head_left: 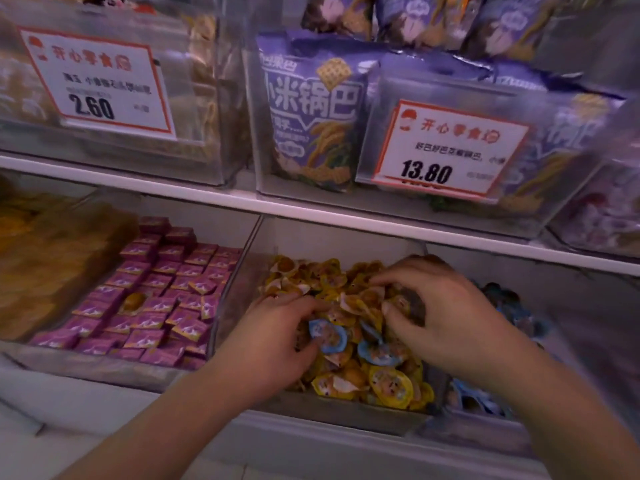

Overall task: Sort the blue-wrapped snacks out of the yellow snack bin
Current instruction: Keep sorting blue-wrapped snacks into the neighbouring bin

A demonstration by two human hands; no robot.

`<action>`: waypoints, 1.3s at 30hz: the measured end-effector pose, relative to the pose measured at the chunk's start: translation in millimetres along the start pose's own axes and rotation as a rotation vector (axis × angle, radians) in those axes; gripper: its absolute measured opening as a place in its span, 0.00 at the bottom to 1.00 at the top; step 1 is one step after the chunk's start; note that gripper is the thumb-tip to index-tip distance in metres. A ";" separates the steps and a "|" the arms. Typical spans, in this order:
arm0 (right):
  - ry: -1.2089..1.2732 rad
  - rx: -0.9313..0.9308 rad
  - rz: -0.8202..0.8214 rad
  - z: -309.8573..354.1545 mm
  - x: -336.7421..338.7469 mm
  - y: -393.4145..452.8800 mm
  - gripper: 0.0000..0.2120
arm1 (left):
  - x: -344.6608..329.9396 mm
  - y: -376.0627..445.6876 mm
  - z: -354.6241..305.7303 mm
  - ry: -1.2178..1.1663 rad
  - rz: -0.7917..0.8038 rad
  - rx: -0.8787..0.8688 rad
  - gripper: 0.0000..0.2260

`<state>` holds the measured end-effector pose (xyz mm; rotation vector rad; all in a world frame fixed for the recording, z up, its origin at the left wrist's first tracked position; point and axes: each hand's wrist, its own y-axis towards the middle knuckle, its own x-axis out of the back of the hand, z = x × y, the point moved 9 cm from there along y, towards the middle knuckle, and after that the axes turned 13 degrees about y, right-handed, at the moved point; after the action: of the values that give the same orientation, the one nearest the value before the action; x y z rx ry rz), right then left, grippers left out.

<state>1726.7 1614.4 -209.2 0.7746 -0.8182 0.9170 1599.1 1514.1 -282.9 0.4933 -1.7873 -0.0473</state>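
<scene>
Two blue-wrapped snacks (329,336) show among the yellow ones in the yellow snack bin (346,410), lying in the gap between the hands. One sits right at the fingertips of the left hand (277,341), touching or nearly touching them; the other blue snack (375,353) lies just below the thumb of the right hand (446,323) and a little toward the person. Both look roundish and flat, so no clear long axis shows. By my reading the left hand is nearer the first, the right hand nearer the second.

Left fingers curl down into the pile; whether they already pinch the blue wrapper I cannot tell. Right fingers arch loosely over the yellow snacks (391,386), thumb apart, gripping nothing visible. Beyond the right hand, a neighbouring bin (485,420) holds more blue wrappers.
</scene>
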 end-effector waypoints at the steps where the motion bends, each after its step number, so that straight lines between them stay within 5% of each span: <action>1: -0.016 -0.017 0.049 -2.1 -0.6 -2.3 0.21 | 3.1 0.0 -2.4 -0.013 -0.024 -0.006 0.17; 6: -0.362 -0.015 0.321 -6.7 -55.8 -20.8 0.31 | 21.1 1.7 3.1 -0.147 -0.210 0.072 0.15; 11: -0.456 -0.004 0.200 -6.5 -53.5 -14.9 0.21 | 20.1 0.1 11.3 -0.384 -0.218 0.184 0.09; 19: 0.092 -0.073 -0.180 -15.9 -14.3 -8.8 0.13 | 20.6 -3.4 20.1 -0.738 -0.302 0.346 0.10; 26: 0.876 -0.224 -0.371 -37.4 -10.2 -14.0 0.14 | 3.9 -5.7 4.7 -1.027 -0.292 0.480 0.07; 30: 0.931 -0.256 -0.378 -29.0 -36.6 -12.5 0.16 | -22.9 -5.7 -9.4 -1.321 -0.179 0.590 0.07; 36: 0.858 -0.422 -0.187 -44.4 -77.3 -6.3 0.09 | -20.7 1.6 -3.1 -0.801 0.016 0.464 0.11; 39: 0.675 -0.415 -0.095 -46.0 -80.9 -3.2 0.15 | 1.1 2.7 18.2 -0.461 -0.047 0.400 0.10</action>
<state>1711.8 1622.7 -300.8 0.1131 -0.3459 0.8119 1581.1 1512.1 -286.2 0.8636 -2.2490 0.1808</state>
